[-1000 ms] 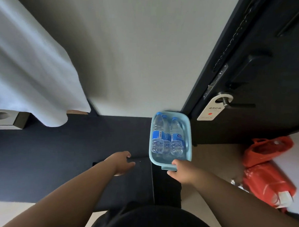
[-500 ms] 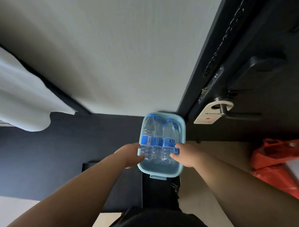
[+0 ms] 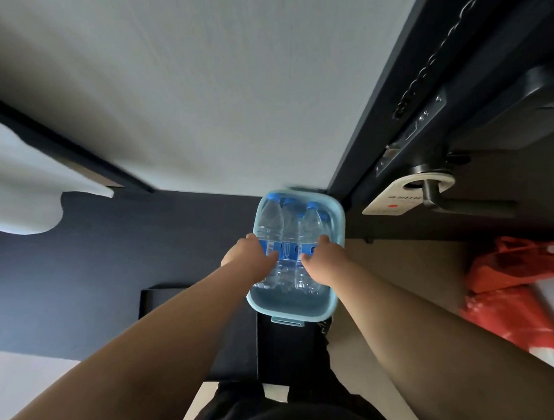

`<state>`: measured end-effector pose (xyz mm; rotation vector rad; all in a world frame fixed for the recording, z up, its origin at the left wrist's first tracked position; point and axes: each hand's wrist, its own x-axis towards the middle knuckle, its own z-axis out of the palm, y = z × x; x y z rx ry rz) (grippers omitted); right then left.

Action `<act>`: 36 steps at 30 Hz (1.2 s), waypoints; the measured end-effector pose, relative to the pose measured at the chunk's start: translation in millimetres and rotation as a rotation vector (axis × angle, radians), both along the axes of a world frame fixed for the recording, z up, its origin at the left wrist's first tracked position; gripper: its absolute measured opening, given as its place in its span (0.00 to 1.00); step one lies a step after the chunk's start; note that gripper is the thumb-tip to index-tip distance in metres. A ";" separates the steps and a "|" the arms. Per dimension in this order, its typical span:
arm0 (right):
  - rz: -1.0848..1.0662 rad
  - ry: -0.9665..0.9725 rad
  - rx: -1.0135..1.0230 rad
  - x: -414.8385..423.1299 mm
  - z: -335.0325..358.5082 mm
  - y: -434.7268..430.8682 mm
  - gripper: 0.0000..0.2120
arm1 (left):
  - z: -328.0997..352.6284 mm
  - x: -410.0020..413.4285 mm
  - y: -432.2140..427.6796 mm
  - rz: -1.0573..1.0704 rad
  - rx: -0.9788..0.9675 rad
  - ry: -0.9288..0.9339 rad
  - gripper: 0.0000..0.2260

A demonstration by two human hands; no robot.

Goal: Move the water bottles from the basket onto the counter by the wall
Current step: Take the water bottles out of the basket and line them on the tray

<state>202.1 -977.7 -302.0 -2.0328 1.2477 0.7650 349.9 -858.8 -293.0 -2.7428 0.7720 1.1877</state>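
Note:
A light blue basket [image 3: 292,307] stands on the right end of the dark counter [image 3: 108,266], against the white wall [image 3: 211,95]. Several clear water bottles with blue caps and blue labels stand upright inside it. My left hand [image 3: 248,259] grips the leftmost bottle [image 3: 270,225] around its label. My right hand [image 3: 324,262] grips the right front bottle [image 3: 309,230] around its label. A middle bottle [image 3: 289,235] stands between the two hands. Both bottles sit in the basket.
A dark door [image 3: 479,123] with a lever handle and a hanging door tag [image 3: 396,199] is at the right. Red plastic bags [image 3: 513,283] lie on the floor beyond. A white cloth [image 3: 20,179] hangs at the left over the counter.
Both hands moved from the basket's near rim and the counter into the basket and closed around a bottle each. The view moved closer to the basket.

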 end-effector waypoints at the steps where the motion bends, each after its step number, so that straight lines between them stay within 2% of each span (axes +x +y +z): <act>1: -0.046 -0.003 0.004 1.4 -2.9 1.0 0.34 | -2.1 -2.8 -2.7 0.026 0.007 -0.012 0.31; 10: -0.436 0.020 0.101 14.8 -42.0 6.8 0.33 | -31.0 -22.1 -12.9 0.182 -0.002 -0.156 0.35; 13: -0.462 0.028 0.069 18.4 -50.6 11.5 0.36 | -40.3 -27.4 -12.9 0.203 -0.025 -0.215 0.34; 19: -0.504 -0.019 0.137 15.6 -55.0 7.5 0.30 | -51.4 -36.8 -9.1 0.281 -0.116 -0.274 0.31; 27: -0.807 -0.186 0.374 -3.1 -49.0 17.9 0.26 | -27.8 -31.2 -2.4 0.309 -0.107 -0.088 0.30; 32: -0.796 -0.240 0.472 -21.8 -32.1 38.2 0.20 | -4.6 -30.3 18.9 0.324 -0.116 0.027 0.28; 36: -0.658 -0.215 0.521 -28.9 -8.4 52.9 0.14 | 12.4 -26.3 45.3 0.323 -0.092 0.079 0.27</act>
